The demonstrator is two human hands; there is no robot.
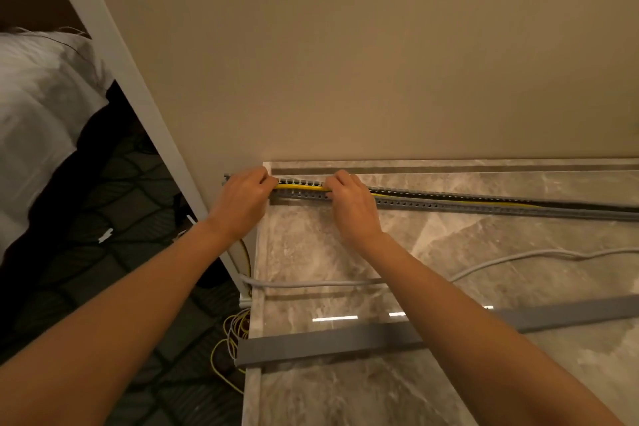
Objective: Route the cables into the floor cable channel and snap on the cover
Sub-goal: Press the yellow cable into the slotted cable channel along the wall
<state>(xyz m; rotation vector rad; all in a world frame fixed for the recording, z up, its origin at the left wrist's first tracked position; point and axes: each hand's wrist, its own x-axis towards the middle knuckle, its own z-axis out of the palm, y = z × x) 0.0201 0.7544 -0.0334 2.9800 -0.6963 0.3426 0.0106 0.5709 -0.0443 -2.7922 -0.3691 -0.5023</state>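
Note:
A grey slotted cable channel point(449, 205) runs along the foot of the wall on the marble floor. A yellow cable point(301, 187) lies inside it, with a dark cable beside it further right. My left hand point(242, 199) presses down at the channel's left end, fingers curled onto the cable. About a hand's width to the right, my right hand point(352, 204) presses its fingertips on the yellow cable. The grey cover strip point(328, 342) lies loose on the floor nearer to me. A grey cable point(311, 284) crosses the floor outside the channel.
A beige wall point(345, 62) rises directly behind the channel. A white door frame point(138, 97) slants at the left, with dark carpet point(103, 252) and white bedding point(34, 107) beyond. Loose yellow and grey cable loops point(231, 339) lie at the marble floor's left edge.

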